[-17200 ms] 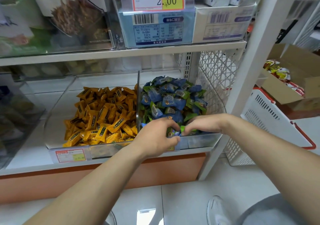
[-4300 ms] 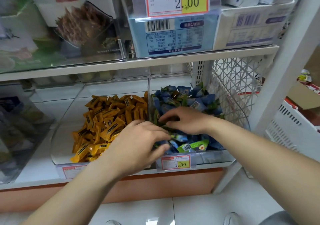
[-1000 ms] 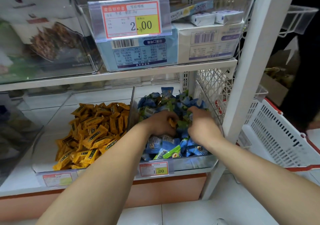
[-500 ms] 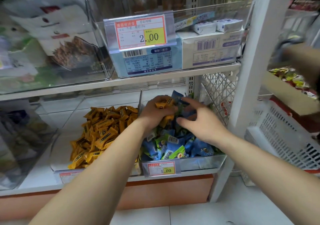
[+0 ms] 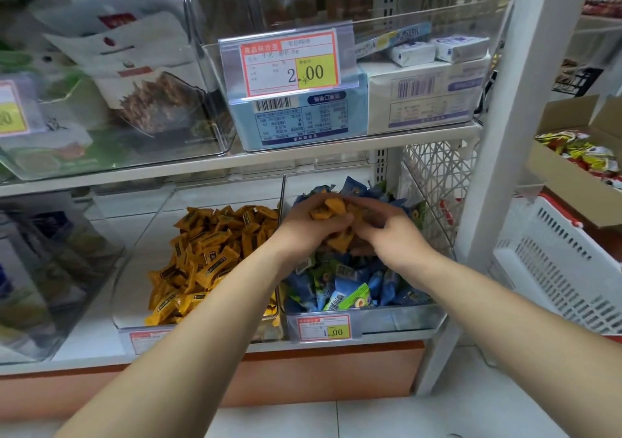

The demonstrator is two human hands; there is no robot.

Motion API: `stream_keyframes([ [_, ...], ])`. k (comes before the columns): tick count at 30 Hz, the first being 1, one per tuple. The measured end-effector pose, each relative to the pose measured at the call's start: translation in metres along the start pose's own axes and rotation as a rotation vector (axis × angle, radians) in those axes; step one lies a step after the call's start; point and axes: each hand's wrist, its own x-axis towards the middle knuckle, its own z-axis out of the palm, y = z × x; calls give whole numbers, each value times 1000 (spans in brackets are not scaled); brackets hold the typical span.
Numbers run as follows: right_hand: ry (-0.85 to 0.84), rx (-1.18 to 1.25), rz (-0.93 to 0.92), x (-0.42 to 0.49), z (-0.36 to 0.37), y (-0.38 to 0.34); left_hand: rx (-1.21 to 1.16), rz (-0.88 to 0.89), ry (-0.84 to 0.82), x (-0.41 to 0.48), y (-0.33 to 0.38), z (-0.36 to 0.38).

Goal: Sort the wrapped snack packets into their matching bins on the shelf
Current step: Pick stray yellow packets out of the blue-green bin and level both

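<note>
Two clear bins stand side by side on the lower shelf. The left bin (image 5: 134, 269) is filled with orange packets (image 5: 208, 255); the right bin (image 5: 397, 318) is filled with blue and green packets (image 5: 350, 289). Above the right bin, my left hand (image 5: 303, 232) grips a bunch of orange packets (image 5: 331, 208). My right hand (image 5: 390, 235) is right beside it, fingers curled against the same bunch; some orange packets poke out below between the hands.
A clear divider wall (image 5: 282, 222) separates the bins. The upper shelf (image 5: 303, 154) holds clear bins of boxes and bags close overhead. A white post (image 5: 505, 134) stands right, with a white basket (image 5: 555, 262) and a cardboard box (image 5: 572, 175) of snacks beyond.
Both hands rose out of the blue pile. The left hand now holds a larger bunch of orange packets, and the right hand has closed in against it.
</note>
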Motion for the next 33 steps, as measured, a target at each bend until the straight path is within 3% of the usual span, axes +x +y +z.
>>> stream_keyframes([
  [3,12,76,74,4,-2,-1,159,96,13,-2,-4,-6],
  [11,3,341,299,11,12,-3,230,158,58,-6,-15,-7],
  [14,-13,328,285,12,15,-2,235,136,103,-8,-16,-8],
  [19,-4,337,237,15,20,-8,392,252,172,-12,-8,-13],
  [23,-5,306,205,23,39,-20,258,233,242,-21,1,-30],
  [27,-47,226,195,40,74,-37,32,171,429,-30,1,-68],
  [30,-92,136,163,57,102,-44,90,79,562,-37,-9,-108],
  [33,-61,29,179,72,125,-44,167,-26,550,-44,-22,-138],
])
